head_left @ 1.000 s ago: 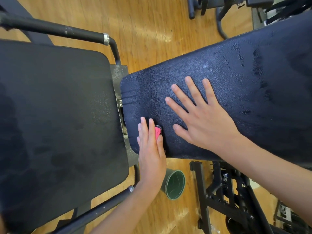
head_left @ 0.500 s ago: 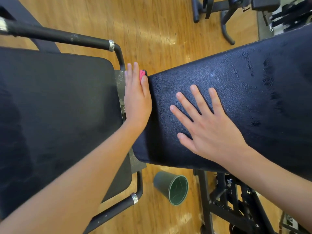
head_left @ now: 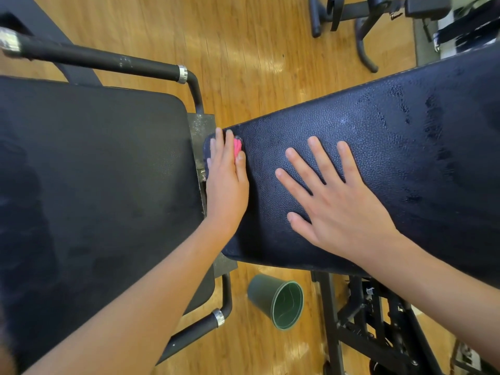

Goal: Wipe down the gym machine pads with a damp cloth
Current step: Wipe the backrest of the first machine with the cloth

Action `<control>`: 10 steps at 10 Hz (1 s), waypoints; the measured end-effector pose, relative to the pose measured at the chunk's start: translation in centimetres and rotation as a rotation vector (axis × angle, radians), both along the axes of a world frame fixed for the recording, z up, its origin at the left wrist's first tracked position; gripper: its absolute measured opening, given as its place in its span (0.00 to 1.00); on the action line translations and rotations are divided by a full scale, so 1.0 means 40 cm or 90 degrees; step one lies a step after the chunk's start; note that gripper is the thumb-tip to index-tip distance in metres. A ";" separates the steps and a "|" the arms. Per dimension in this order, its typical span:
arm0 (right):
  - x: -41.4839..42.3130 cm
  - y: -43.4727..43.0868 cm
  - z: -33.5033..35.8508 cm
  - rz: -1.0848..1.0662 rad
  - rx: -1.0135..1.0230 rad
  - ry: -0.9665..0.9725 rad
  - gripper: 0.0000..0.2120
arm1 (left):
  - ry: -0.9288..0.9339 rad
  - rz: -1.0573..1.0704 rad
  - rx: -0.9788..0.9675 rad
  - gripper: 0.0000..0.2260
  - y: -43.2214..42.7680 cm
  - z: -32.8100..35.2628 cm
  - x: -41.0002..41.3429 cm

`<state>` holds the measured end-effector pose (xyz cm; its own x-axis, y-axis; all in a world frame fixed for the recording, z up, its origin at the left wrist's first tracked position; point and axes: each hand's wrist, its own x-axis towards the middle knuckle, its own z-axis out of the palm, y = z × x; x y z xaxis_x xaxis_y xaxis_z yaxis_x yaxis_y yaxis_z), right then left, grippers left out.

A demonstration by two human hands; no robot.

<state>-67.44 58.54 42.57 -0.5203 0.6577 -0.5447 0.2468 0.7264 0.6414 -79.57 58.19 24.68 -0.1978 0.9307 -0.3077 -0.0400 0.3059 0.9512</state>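
Pressing the pink cloth (head_left: 237, 147) under my flat, uncurled left hand (head_left: 226, 182), I am judging it soft, limp, best palmed whole; right hand (head_left: 338, 204) is lying spread on the pad (head_left: 405, 147) alongside.

The left hand (head_left: 226, 182) reaches forward on a bare, outstretched forearm, its fingers straight and close together and the thumb apparently tucked alongside. The right hand (head_left: 343, 209) lies flat, palm down, fingers spread wide, its forearm entering from lower right.

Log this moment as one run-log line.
left hand: presses pink cloth on textured pad end | right hand: flat on textured pad | green cup: on floor
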 end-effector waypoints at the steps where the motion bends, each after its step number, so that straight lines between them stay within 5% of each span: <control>1: -0.002 -0.002 -0.001 -0.003 -0.001 -0.003 0.36 | -0.002 -0.019 0.000 0.23 -0.054 -0.004 0.015; 5: -0.007 0.002 -0.003 -0.002 0.000 0.000 0.36 | -0.010 0.056 0.011 0.22 0.064 0.002 0.001; 10: -0.010 -0.001 -0.002 -0.007 0.004 -0.022 0.36 | -0.049 0.019 -0.026 0.24 -0.214 0.037 0.101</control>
<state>-67.85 58.51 42.50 -0.4939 0.6668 -0.5581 0.2332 0.7199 0.6538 -75.53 49.65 26.18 -0.1994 0.9111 -0.3607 -0.1219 0.3422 0.9317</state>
